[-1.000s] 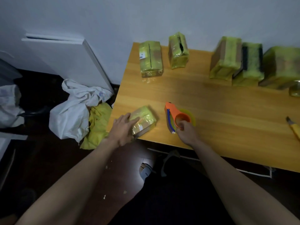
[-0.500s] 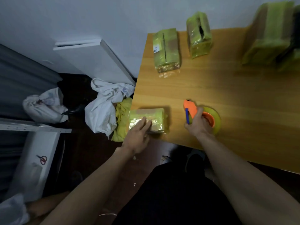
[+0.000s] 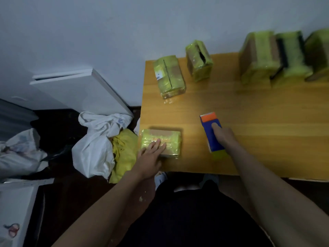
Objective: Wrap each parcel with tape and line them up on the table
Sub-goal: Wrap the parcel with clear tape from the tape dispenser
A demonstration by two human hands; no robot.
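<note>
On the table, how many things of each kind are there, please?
Parcels wrapped in yellow-green tape: 6
Tape dispenser: 1
Total: 7

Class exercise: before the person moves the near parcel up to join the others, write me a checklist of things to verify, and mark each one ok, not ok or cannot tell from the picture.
1. Left hand on the near parcel: ok, fingers lie flat on top.
2. Parcel fully on the table: ok, though close to the left edge.
3. Every side taped: cannot tell, the underside is hidden.
4. Tape dispenser under control: ok, the right hand grips it.
5. Free space in the row: ok, a gap beside the slotted parcel.
</note>
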